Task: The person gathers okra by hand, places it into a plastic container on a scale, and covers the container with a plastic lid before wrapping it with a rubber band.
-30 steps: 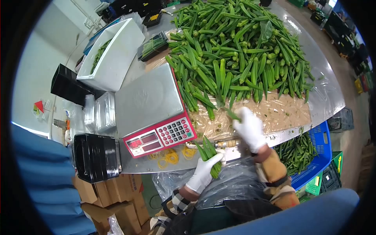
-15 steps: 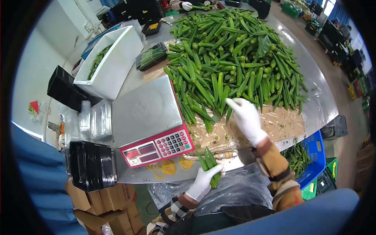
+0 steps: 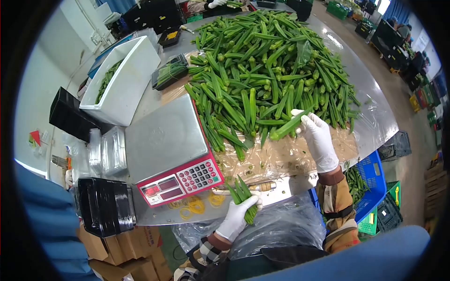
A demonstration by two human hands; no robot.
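My left hand (image 3: 236, 218), in a white glove, is closed around a small bunch of okra (image 3: 242, 193) at the table's front edge. White-gloved as well, my right hand (image 3: 318, 140) pinches a single okra pod (image 3: 287, 127) just above the front of the pile. A large heap of okra (image 3: 272, 75) covers the middle of the table, partly on brown sheeting under clear film (image 3: 281, 157). Left of the heap stands a red digital scale (image 3: 171, 145) with a bare metal plate. A knife-like tool with a tan handle (image 3: 265, 186) lies beyond my left hand.
Yellow rubber bands (image 3: 194, 206) lie before the scale. A white foam box (image 3: 136, 79) holding okra, a banded black tray of okra (image 3: 169, 72), clear trays (image 3: 113, 152) and stacked black trays (image 3: 105, 206) stand left. A blue crate (image 3: 375, 182) is at right. Another person's gloved hand (image 3: 216, 3) shows far back.
My right hand has moved right and now holds one okra pod, lifted at the pile's front. My left hand keeps its bunch. The whole view has shifted slightly.
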